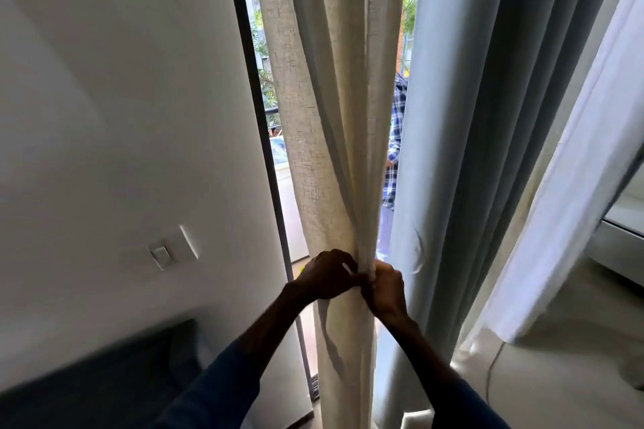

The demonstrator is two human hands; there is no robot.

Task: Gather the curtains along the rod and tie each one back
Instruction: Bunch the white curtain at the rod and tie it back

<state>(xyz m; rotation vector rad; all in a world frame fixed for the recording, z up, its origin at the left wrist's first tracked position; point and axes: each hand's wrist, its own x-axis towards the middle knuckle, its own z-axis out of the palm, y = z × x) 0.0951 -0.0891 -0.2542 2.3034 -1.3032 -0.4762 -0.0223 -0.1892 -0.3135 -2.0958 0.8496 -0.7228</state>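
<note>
Dark blue sleeves rise from the bottom edge, nearest the lens, and bare forearms run up from them to two hands that meet on a cream curtain. Left fingers are curled around the gathered cloth from its left side, and the left hand is clenched on the bunch with the knuckles turned toward the viewer. A small pale strip shows at those fingers; whether it is a tie or a fold of cloth cannot be told. Right fingers are closed on the same bunch from its right side, and the right hand touches the left one where the cloth is narrowest.

From that pinched waist the cream curtain spreads upward in long folds to the top of the view and drops below the hands as a narrow column to the floor. Just left of it stands a dark window frame, with a strip of glass showing greenery and a pale car outside. Left of the frame is a white wall carrying a light switch, and a dark blurred piece of furniture sits low in the corner.

Right of the cream curtain, through a narrow gap, part of a person in a plaid shirt is visible outside. Beside that gap hangs a grey-blue curtain in loose vertical pleats, untied, and beyond it a white sheer panel slants down toward the pale floor.
</note>
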